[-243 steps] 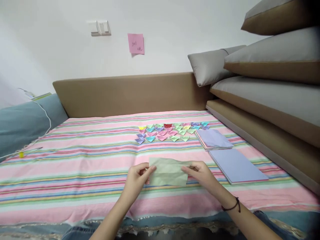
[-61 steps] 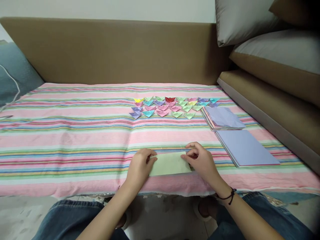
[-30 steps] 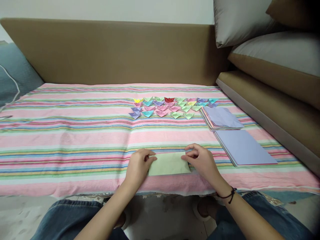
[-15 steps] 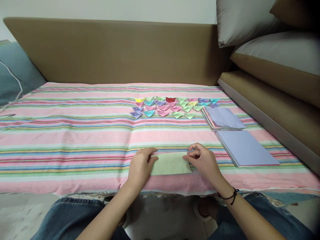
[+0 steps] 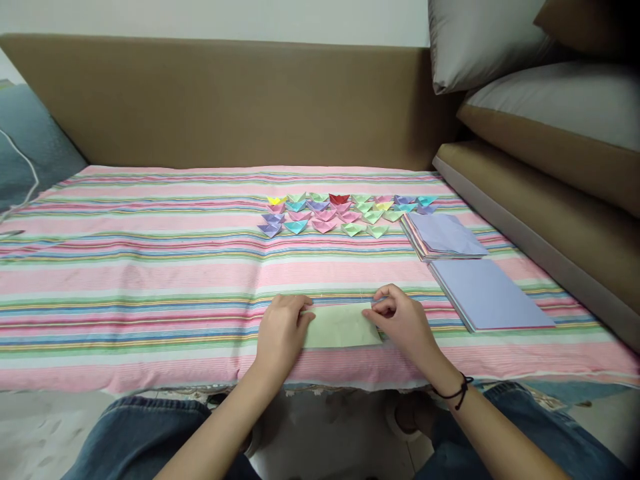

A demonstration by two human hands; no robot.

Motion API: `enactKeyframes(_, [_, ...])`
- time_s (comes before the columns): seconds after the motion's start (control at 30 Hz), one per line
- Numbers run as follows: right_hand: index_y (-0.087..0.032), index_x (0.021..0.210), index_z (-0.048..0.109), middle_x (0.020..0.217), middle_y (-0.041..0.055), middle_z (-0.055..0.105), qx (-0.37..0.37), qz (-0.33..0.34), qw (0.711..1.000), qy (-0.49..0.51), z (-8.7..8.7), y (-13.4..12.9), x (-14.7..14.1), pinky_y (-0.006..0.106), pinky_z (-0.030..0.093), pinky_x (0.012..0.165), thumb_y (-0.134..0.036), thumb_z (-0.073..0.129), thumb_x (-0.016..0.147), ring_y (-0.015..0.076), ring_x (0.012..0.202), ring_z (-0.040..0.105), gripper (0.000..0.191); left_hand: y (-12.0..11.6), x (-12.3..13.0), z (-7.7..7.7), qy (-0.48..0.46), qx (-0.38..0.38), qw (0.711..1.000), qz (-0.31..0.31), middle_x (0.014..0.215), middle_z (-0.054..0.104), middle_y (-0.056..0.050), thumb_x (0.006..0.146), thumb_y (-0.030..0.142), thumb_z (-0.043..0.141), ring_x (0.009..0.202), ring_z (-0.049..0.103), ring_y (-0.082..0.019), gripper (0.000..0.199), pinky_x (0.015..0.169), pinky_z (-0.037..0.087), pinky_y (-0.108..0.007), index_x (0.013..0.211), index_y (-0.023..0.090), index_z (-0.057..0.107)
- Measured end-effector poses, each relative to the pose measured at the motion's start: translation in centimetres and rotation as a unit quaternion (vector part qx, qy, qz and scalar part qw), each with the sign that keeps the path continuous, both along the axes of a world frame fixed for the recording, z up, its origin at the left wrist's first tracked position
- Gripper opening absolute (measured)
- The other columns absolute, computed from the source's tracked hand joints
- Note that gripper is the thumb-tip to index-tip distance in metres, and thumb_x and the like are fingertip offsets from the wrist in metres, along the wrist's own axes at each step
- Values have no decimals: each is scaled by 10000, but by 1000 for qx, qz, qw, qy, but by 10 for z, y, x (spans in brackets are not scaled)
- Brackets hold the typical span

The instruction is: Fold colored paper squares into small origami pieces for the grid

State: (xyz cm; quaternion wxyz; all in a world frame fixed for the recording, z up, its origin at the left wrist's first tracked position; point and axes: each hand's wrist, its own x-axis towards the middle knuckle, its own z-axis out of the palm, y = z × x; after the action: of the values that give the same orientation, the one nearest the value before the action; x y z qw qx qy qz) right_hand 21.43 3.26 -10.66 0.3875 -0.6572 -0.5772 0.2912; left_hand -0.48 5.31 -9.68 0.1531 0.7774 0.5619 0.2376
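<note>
A light green sheet of paper (image 5: 341, 327), folded into a long rectangle, lies near the front edge of the striped cloth (image 5: 175, 273). My left hand (image 5: 283, 329) pinches its left end between thumb and fingers. At the upper right corner, my right hand (image 5: 403, 320) grips the paper the same way, with a dark cord around that wrist. The paper's lower right corner stands slightly off the cloth. Farther back sit rows of small folded paper boats in several colours, among them a red boat (image 5: 339, 199) and a pink boat (image 5: 324, 227).
To the right are a stack of lavender-topped paper sheets (image 5: 493, 293) and a rougher stack of folded paper (image 5: 447, 235) behind it. Brown and grey cushions (image 5: 545, 173) are piled along the right side. A brown backboard (image 5: 225, 103) closes off the rear.
The whole view has shifted slightly, moving things a little to the left. Both hands keep their grip on the green paper, with hardly any other movement.
</note>
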Motion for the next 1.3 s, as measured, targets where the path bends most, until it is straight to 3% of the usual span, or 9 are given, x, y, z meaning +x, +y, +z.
enactKeyframes(0.17, [-236, 773, 431, 554, -34, 627, 5, -3, 1000, -22, 1, 0, -3, 271, 401, 533, -253, 593, 677, 171, 515, 571, 189, -1, 3, 0, 61, 119, 984, -114, 1045, 581, -62, 797, 35, 511, 974, 479, -244, 363, 800, 391, -381, 1069, 253, 617])
enactKeyframes(0.27, [-236, 786, 431, 557, -35, 620, 6, 3, 1000, -20, 1, 0, -2, 265, 394, 524, -255, 589, 686, 167, 513, 564, 188, -2, 5, 0, 83, 115, 965, -221, 1064, 581, -57, 850, 59, 464, 975, 488, -222, 320, 817, 403, -362, 1069, 240, 610])
enactKeyframes(0.33, [-235, 788, 431, 555, -37, 612, 10, 6, 1000, -24, 1, 0, -2, 263, 390, 524, -265, 589, 692, 165, 515, 557, 187, -4, 8, 1, 109, 101, 957, -250, 1022, 592, -63, 877, 87, 437, 933, 505, -211, 277, 791, 424, -342, 1060, 207, 606])
enactKeyframes(0.63, [-227, 810, 426, 544, -59, 548, 34, 11, 997, -65, -5, 2, -2, 266, 386, 543, -233, 571, 719, 159, 524, 536, 171, -15, 17, 3, 185, 83, 955, -215, 979, 594, -64, 892, 187, 446, 880, 520, -231, 185, 725, 460, -373, 1022, 176, 577])
enactKeyframes(0.77, [-205, 844, 477, 636, -15, 517, 119, 10, 982, -146, 3, -1, -1, 307, 409, 602, -187, 534, 776, 185, 626, 530, 91, -16, 18, 3, 175, 72, 960, -207, 1010, 587, -54, 885, 214, 482, 918, 515, -233, 182, 748, 459, -380, 1046, 189, 562])
enactKeyframes(0.83, [-195, 855, 530, 729, 27, 542, 184, 60, 965, -175, 9, -5, -5, 339, 425, 676, -170, 486, 834, 203, 729, 534, 54, -16, 18, 4, 166, 63, 962, -206, 1018, 584, -49, 880, 215, 494, 923, 514, -230, 183, 755, 457, -379, 1049, 197, 562])
enactKeyframes(0.9, [-195, 896, 573, 842, 56, 579, 213, 157, 950, -167, 13, -11, -11, 350, 440, 743, -145, 449, 873, 209, 830, 537, 137, -16, 18, 5, 158, 53, 964, -205, 1016, 583, -47, 873, 211, 508, 923, 513, -229, 184, 760, 456, -380, 1047, 200, 567])
enactKeyframes(1.0, [-191, 1018, 587, 991, 81, 595, 190, 239, 936, -176, 10, -18, -23, 378, 452, 811, -95, 441, 871, 226, 930, 523, 228, -16, 17, 6, 146, 41, 967, -204, 1021, 582, -49, 862, 197, 522, 936, 510, -234, 203, 781, 454, -386, 1058, 200, 573])
enactKeyframes(1.3, [-167, 1153, 557, 1142, 98, 569, 137, 226, 945, -191, -3, -21, -25, 437, 444, 889, -155, 569, 831, 255, 1021, 500, 323, -4, 7, 3, 61, -19, 974, -217, 1069, 582, -39, 795, 161, 620, 979, 506, -216, 337, 869, 441, -366, 1124, 220, 586])
